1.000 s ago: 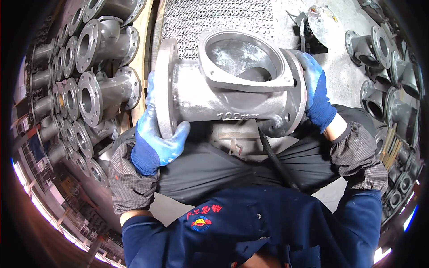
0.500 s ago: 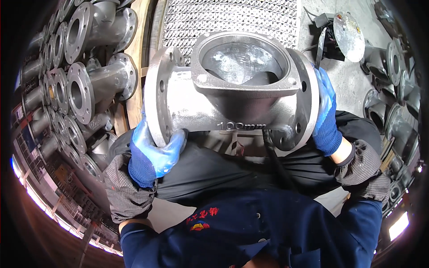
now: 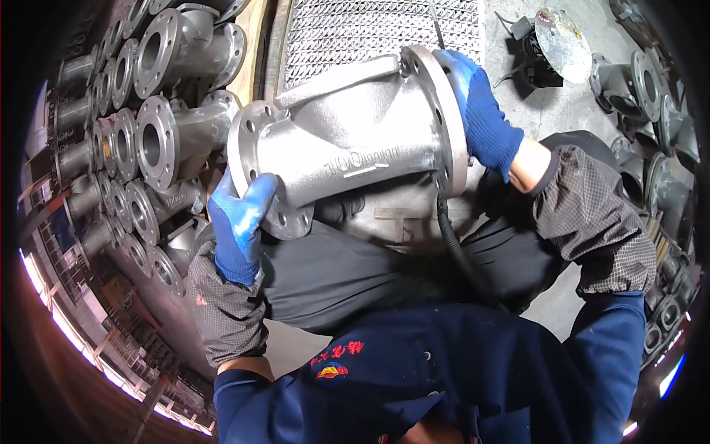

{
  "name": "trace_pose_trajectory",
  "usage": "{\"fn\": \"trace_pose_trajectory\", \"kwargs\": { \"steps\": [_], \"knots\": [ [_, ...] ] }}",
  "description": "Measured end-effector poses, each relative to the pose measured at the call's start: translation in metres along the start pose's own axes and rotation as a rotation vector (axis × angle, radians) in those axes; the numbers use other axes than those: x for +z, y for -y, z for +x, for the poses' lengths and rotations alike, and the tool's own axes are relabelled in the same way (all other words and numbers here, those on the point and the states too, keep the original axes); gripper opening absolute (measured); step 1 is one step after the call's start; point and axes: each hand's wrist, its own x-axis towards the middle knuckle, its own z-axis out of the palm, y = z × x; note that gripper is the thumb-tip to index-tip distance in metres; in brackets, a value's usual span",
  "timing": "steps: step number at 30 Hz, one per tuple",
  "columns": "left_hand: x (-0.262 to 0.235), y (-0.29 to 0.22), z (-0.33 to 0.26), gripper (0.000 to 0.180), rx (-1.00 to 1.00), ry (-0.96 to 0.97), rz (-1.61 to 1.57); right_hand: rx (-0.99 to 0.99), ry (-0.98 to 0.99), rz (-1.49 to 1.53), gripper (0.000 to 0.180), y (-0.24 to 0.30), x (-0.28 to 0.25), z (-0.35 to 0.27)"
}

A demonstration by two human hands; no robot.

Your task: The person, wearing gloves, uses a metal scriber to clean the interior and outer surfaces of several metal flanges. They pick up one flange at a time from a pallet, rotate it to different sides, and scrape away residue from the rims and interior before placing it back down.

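The valve body (image 3: 355, 155) is a big grey metal casting with a round flange at each end. In the head view, the only view here, it sits up on the person's lap, over the dark trousers (image 3: 347, 274), in front of a metal mesh grate (image 3: 370, 29).

The left hand (image 3: 238, 226), in a blue glove, is wrapped around the rim of the left flange (image 3: 259, 170) — fingers pressed on the front, pinching the edge. The right hand (image 3: 481, 118), also in a blue glove, is closed over the rim of the right flange (image 3: 444, 111) from behind.

To do this well, I think both hands should keep a firm hold on the two rims, because the thing looks heavy and could roll off the knees. Turning it slowly, with the weight kept low on the lap, seems safest. A black hose (image 3: 455, 251) hangs just under it — best not to catch it.

Its long line runs from one flange to the other, left to right, and tilts up toward the right. The flat top opening faces away from the person, toward the grate.

Many more flanged valve bodies (image 3: 148, 140) are stacked on the left.
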Motion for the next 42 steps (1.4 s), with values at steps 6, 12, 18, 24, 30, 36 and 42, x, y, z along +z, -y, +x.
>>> {"fn": "trace_pose_trajectory", "kwargs": {
  "steps": [6,12,18,24,30,36,42],
  "knots": [
    [-0.02,0.009,0.007,0.036,0.722,0.025,0.181,0.144,0.152,0.229,0.024,-0.003,-0.02,0.023],
    [-0.013,-0.006,0.008,0.043,1.023,-0.151,0.334,0.352,0.105,0.335,0.03,-0.042,-0.026,0.034],
    [0.01,-0.033,0.029,0.046,0.815,0.358,-0.732,0.98,0.06,1.116,0.023,-0.044,-0.032,-0.025],
    [0.03,-0.067,0.054,0.052,1.265,0.1,0.07,0.968,-0.144,1.352,0.02,-0.035,-0.039,-0.015],
    [0.06,-0.064,0.046,0.096,0.849,0.015,0.344,0.907,-0.202,1.366,0.021,-0.021,-0.046,-0.003],
    [0.06,-0.05,0.043,0.086,0.857,-0.088,0.362,0.996,-0.255,1.241,0.024,-0.009,-0.042,0.0],
    [0.052,-0.05,0.032,0.08,0.863,0.046,0.226,0.68,-0.051,0.933,0.015,-0.011,-0.065,-0.037]
  ]
}}
